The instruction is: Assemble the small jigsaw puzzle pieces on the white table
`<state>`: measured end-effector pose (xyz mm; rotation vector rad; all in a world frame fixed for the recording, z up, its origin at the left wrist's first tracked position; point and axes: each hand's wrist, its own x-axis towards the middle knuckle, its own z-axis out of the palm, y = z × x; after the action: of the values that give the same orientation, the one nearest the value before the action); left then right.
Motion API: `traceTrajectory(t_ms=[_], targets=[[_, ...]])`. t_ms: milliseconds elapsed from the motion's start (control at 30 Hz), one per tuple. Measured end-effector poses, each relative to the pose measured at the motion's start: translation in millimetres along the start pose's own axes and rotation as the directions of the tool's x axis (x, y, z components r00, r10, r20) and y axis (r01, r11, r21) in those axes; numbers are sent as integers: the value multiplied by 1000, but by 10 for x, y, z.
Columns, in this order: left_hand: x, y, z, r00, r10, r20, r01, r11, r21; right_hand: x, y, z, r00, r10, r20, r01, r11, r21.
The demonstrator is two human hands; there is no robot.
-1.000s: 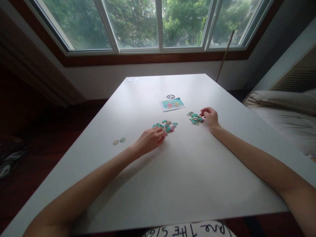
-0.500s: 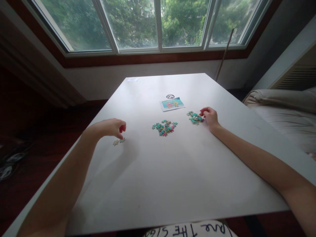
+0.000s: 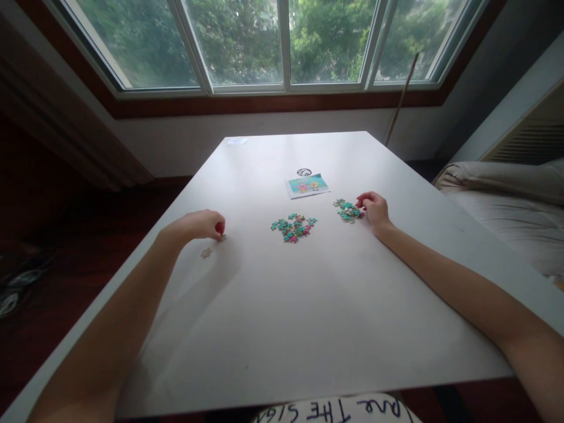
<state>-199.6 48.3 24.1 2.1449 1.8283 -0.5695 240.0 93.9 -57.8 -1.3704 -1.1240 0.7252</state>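
At the left of the table, my left hand (image 3: 206,225) pinches a small jigsaw puzzle piece (image 3: 222,238) between thumb and fingers. A second, pale puzzle piece (image 3: 206,252) lies face down just nearer to me. In the middle sits a loose heap of teal, pink and yellow puzzle pieces (image 3: 294,228). Farther right, my right hand (image 3: 373,209) rests at the edge of another heap of mostly teal pieces (image 3: 348,211). Its fingers are curled together; whether a piece is between them is hidden.
A picture card (image 3: 307,186) with a teal background lies beyond the heaps, with a round black-and-white item (image 3: 304,172) behind it. The white table (image 3: 282,329) carries a slip of paper (image 3: 237,141) at its far left corner. A pale sofa (image 3: 497,194) stands at the right.
My left hand has closed on one of the two pale pieces and drawn it slightly away from the other. My right hand stays at the right heap.
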Motion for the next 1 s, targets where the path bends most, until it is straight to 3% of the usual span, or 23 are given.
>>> traceTrajectory(t_ms=[100, 433, 733, 1000], targets=[[11, -55, -4, 1000, 15, -6, -15, 1000, -20, 4, 12, -6, 1000, -3, 0, 3, 1000, -2], [-56, -158, 78, 982, -29, 185, 43, 997, -72, 19, 31, -10, 1000, 0, 1, 0, 1000, 22], [-71, -221, 51, 996, -67, 67, 74, 991, -112, 23, 45, -14, 1000, -7, 3, 7, 1000, 6], [-114, -337, 63, 970, -128, 207, 158, 978, -135, 36, 75, -22, 1000, -20, 13, 20, 1000, 16]])
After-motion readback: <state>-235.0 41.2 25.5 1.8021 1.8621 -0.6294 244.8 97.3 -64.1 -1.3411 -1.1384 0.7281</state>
